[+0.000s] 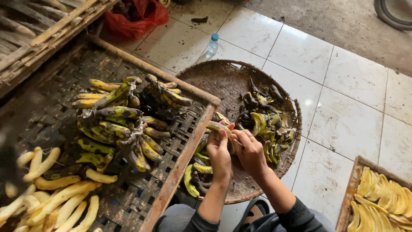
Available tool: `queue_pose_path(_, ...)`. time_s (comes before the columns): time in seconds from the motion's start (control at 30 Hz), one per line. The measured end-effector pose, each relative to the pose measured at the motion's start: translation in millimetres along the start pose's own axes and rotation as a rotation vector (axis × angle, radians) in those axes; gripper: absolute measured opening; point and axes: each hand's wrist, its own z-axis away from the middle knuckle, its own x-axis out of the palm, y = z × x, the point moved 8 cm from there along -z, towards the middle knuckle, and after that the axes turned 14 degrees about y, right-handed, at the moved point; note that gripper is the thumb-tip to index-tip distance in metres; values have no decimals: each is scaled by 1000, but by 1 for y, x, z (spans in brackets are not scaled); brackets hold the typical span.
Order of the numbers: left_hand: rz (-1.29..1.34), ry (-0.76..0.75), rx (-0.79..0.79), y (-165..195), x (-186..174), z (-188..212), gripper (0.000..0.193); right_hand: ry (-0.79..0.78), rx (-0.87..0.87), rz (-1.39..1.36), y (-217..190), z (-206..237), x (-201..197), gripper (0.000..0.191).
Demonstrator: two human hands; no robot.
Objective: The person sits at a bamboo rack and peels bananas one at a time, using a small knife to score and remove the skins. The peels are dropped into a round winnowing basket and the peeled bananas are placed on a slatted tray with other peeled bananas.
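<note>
The head view is looking down on a person who is sitting at the edge of a round woven tray (pixel 223 77) and peeling a small banana (pixel 216 126) over it. The left hand (pixel 219 151) is closing around the lower part of the fruit, fingers wrapping from the left with the thumb pressing near the top, and is holding it just above the tray's near side, beside the wooden frame of the slatted rack (pixel 180 163). The right hand (pixel 249 150) is pinching at the banana's tip, fingers curling inward; it may be gripping a thin blade or just a strip of skin, and the picture is too small here to tell which. Both forearms are rising from the bottom of the view and converging, wrists bending slightly towards each other, dark sleeves (pixel 296 217) showing at the elbows. To peel cleanly, the left hand is best gripping firmly yet lightly enough not to bruise soft flesh, turning the fruit while the right is pulling each strip downwards and away, letting skins fall onto the pile of peels (pixel 266 124) in the tray. Unpeeled bunches (pixel 124 124) are lying on the rack to the left, peeled bananas (pixel 56 193) are gathering at its near corner, and sliced pieces (pixel 382 197) are lying in a wooden tray at the right. A plastic bottle (pixel 213 44) is standing on the tiled floor (pixel 343 111) beyond.
</note>
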Motion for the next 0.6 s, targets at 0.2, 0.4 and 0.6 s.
queue_pose_path(0.2,-17,19,4,0,-5,-3,38,-8,13,26,8,6,10,11)
queue_pose_path(0.4,-22,-12,-51,1,-3,-4,39,-61,110,4,15,5,10,13)
queue_pose_path(0.6,330,-71,-365,-16,2,-14,42,-82,392,-244,44,12,14,17)
